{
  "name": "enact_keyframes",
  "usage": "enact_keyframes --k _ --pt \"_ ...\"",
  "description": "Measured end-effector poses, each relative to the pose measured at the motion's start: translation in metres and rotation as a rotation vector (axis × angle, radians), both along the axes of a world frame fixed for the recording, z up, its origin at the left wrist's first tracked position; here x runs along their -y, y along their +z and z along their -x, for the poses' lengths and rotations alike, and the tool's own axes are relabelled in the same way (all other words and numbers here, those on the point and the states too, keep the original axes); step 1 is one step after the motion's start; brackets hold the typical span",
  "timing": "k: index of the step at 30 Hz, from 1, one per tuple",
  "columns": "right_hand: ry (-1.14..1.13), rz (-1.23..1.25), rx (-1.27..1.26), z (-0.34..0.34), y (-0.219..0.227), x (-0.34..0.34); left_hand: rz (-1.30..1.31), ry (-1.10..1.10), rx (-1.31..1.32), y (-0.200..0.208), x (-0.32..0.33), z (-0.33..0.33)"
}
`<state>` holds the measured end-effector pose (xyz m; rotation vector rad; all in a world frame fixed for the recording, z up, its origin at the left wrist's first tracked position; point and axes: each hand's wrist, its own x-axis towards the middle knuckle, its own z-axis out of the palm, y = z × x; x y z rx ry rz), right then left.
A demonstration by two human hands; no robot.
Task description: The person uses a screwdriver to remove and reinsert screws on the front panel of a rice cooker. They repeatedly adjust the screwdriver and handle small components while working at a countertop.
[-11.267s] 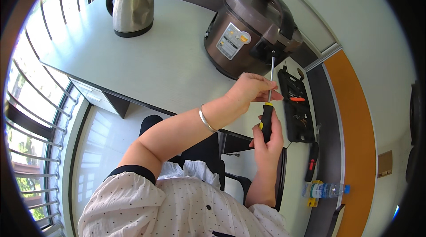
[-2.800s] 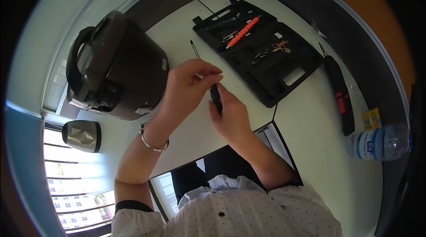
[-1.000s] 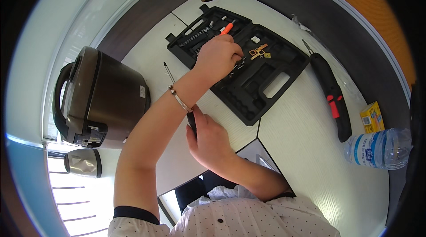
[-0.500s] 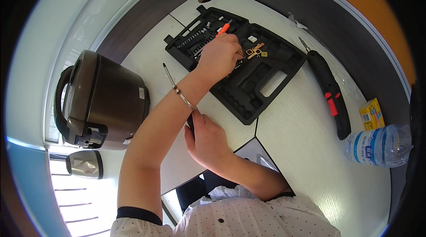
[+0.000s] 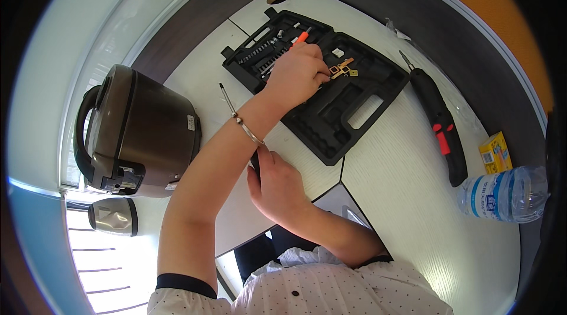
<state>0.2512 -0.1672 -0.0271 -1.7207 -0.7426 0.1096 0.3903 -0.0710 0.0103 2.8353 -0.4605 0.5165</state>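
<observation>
My left hand [image 5: 297,74] reaches into an open black tool case [image 5: 365,82], fingers bent and pressed together beside small brass-coloured metal pieces [image 5: 341,69]. What those fingertips pinch, if anything, is hidden. Below it, my right hand [image 5: 279,190] is wrapped round the black handle of a screwdriver [image 5: 226,99], whose metal shaft points up and left past my left forearm. The forearm, with a silver bangle on its wrist, crosses in front of the screwdriver. Rows of bits and an orange-handled tool [image 5: 302,36] lie in the case's far left half.
A brown rice cooker [image 5: 147,132] stands at left. On the right are a black and red power screwdriver [image 5: 438,120], a small yellow box [image 5: 495,152] and a clear water bottle [image 5: 502,194] lying on its side. Dark partitions edge the white table [image 5: 401,197].
My left hand has shifted very slightly to the right, its fingers closer to the brass-coloured pieces. The right hand keeps its hold on the screwdriver, almost still.
</observation>
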Motion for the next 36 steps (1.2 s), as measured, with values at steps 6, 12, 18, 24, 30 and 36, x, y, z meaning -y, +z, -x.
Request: enact_keyframes --k 6,12,18,24,30,36 --pt "0.010 0.008 -0.007 -0.001 -0.002 -0.001 -0.039 -0.040 -0.005 -0.004 -0.001 -0.002" --pt "0.034 0.072 0.054 -0.001 -0.005 -0.002 -0.043 -0.039 0.028 -0.005 -0.001 -0.005" --pt "0.042 0.078 0.038 -0.001 -0.001 0.000 0.064 0.046 -0.009 -0.007 -0.005 -0.005" --pt "0.037 0.065 0.046 -0.001 -0.003 0.000 0.064 0.019 0.038 -0.005 -0.001 -0.001" --pt "0.035 0.017 -0.034 0.000 -0.001 0.001 -0.150 -0.046 0.054 -0.008 0.005 -0.001" --pt "0.036 0.019 0.030 -0.001 -0.006 0.000 -0.166 -0.076 0.092 -0.005 0.008 0.001"
